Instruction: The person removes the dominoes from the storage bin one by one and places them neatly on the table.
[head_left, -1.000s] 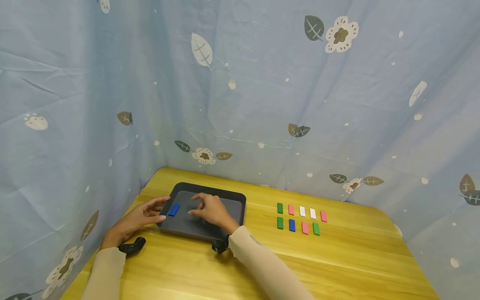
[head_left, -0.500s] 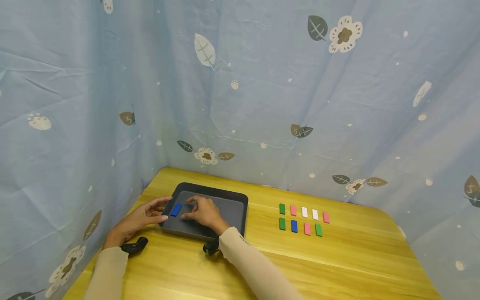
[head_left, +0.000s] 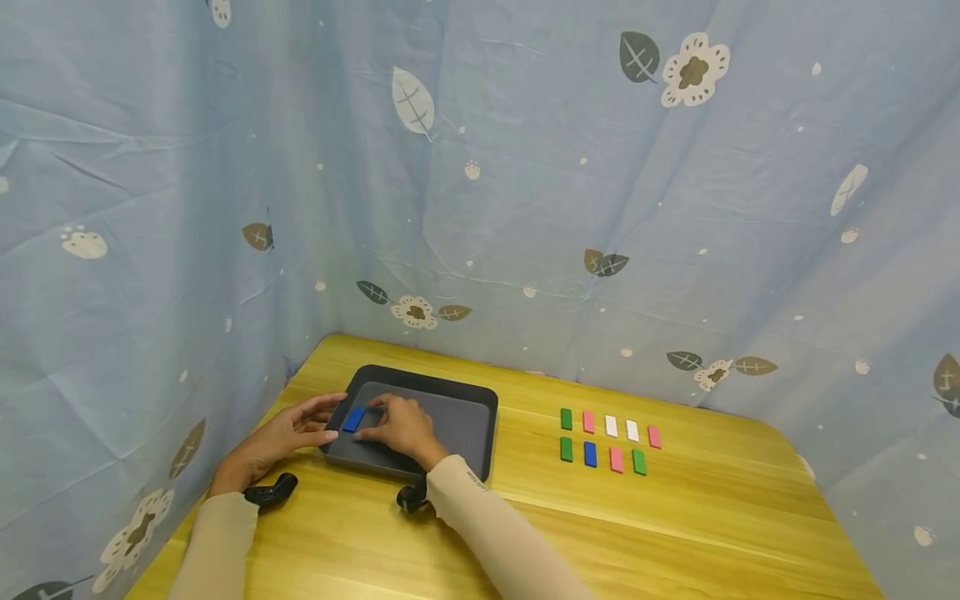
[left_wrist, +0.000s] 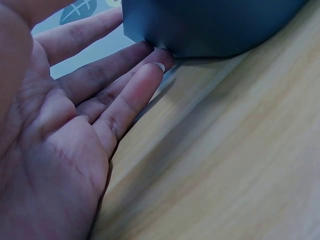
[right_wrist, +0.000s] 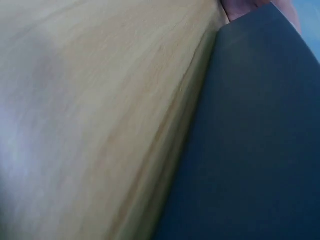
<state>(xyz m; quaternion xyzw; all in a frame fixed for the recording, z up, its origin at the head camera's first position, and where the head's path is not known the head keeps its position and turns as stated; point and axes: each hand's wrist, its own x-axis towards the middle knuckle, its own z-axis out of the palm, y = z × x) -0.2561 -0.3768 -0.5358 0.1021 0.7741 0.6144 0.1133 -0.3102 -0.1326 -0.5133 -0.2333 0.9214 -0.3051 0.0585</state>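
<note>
A blue block (head_left: 354, 420), small and flat, lies near the left end of a dark grey baking tray (head_left: 457, 425) in the head view. My right hand (head_left: 405, 427) is over the tray, thumb and index finger spread around the block's near and far ends; firm contact is not visible. At the tray's left end is my left hand (head_left: 288, 429), its fingers loosely extended. In the left wrist view, fingertips of the left hand (left_wrist: 65, 130) touch the outer wall of the tray (left_wrist: 200, 30). The right wrist view shows the tray's side (right_wrist: 250, 125), while the right hand is out of sight.
Two rows of small blocks lie on the wooden table (head_left: 712, 517) right of the tray: green (head_left: 566, 419), pink (head_left: 588, 422), white (head_left: 611, 427) and another blue one (head_left: 590, 454). A patterned curtain (head_left: 510, 208) hangs behind and beside the table.
My right hand has moved left across the tray, bringing its thumb and index finger up to the blue block. The left hand stays at the tray's left end.
</note>
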